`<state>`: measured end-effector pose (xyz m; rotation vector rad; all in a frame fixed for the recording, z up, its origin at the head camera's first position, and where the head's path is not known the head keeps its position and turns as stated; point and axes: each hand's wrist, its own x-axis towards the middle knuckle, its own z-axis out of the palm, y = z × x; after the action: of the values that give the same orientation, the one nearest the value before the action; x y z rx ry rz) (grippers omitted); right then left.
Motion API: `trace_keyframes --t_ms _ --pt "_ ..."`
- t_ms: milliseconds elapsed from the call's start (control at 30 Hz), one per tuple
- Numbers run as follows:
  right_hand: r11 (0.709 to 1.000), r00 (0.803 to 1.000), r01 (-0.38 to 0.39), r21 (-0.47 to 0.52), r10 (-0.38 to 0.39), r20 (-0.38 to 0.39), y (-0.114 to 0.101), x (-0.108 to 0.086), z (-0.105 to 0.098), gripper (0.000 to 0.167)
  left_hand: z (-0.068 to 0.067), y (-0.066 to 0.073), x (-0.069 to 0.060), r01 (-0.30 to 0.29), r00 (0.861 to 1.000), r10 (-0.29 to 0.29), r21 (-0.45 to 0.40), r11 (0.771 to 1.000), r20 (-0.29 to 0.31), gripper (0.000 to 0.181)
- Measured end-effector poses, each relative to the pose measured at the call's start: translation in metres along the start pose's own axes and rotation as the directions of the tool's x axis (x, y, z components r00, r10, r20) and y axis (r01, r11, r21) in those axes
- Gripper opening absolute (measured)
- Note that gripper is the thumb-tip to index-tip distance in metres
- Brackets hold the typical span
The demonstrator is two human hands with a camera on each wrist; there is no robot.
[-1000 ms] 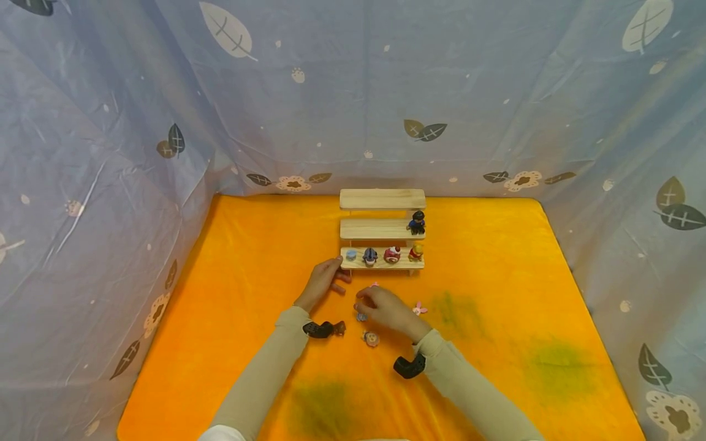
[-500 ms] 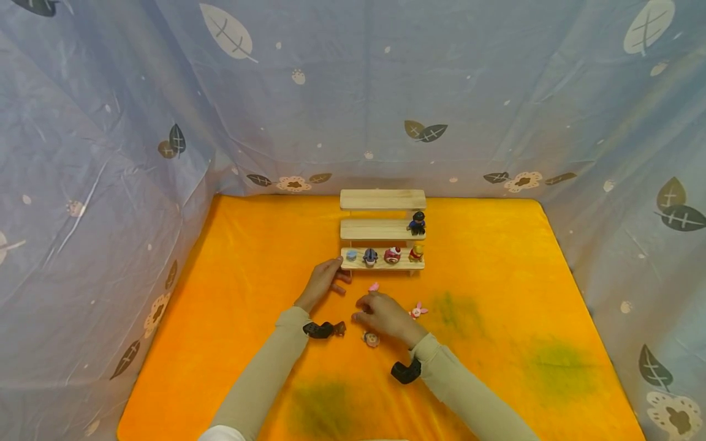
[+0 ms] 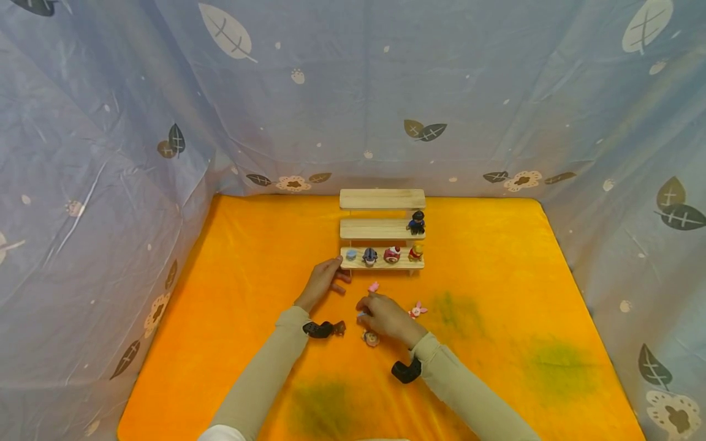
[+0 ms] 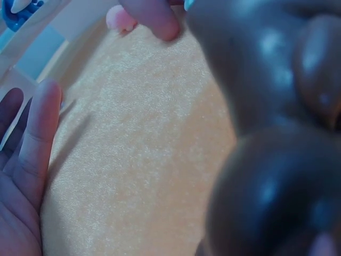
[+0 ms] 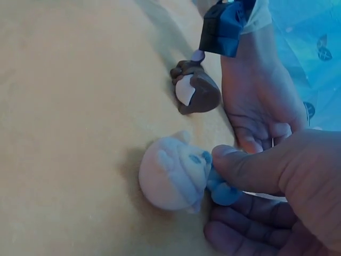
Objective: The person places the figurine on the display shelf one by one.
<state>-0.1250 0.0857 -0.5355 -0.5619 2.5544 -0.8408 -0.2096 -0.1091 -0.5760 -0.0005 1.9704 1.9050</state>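
My right hand (image 3: pixel 388 318) pinches a small blue toy figure (image 3: pixel 361 315) low over the orange cloth. In the right wrist view the blue figure (image 5: pixel 221 189) lies between thumb and fingers. Beside it rests a pale round-headed figure (image 5: pixel 173 173); whether they touch I cannot tell. My left hand (image 3: pixel 322 283) has its fingertips at the left end of the lowest tier of a wooden display stand (image 3: pixel 382 229), with fingers extended and loose. On that tier stand a light blue piece (image 3: pixel 351 255), a grey-blue figure (image 3: pixel 369 256), a pink-red one (image 3: pixel 392 254) and a yellow-and-red bear figure (image 3: pixel 415 252).
On the middle tier, a dark-haired doll (image 3: pixel 417 223) sits at the right end. A pink piece (image 3: pixel 374 286), a pink-eared figure (image 3: pixel 418 310) and a brown figure (image 3: pixel 339 329) lie on the cloth (image 3: pixel 265 257). Patterned curtains (image 3: pixel 364 92) enclose the back and sides.
My right hand has shifted slightly down and left, uncovering the pink piece, and its fingers have drawn in on the blue figure. The left hand has stayed at the stand.
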Motion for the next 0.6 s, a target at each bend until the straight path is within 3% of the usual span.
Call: trace_keyframes --t_ms 233,433,600 --pt "0.999 0.999 0.031 0.028 -0.03 -0.012 0.0036 -0.0008 0.0 0.008 0.0004 0.0003 0.0004 0.005 1.0 -0.005 -0.002 1.0 -0.008 0.057" --pt "0.991 0.998 0.021 0.129 -0.014 -0.053 0.0057 -0.0015 -0.0002 0.009 0.0002 0.0 0.0 0.015 1.0 -0.015 -0.008 1.0 -0.004 0.06" --pt "0.968 0.997 0.03 0.251 -0.013 -0.072 0.0057 -0.0025 -0.001 0.019 -0.0001 -0.0014 0.0007 -0.013 1.0 0.013 0.003 1.0 0.007 0.06"
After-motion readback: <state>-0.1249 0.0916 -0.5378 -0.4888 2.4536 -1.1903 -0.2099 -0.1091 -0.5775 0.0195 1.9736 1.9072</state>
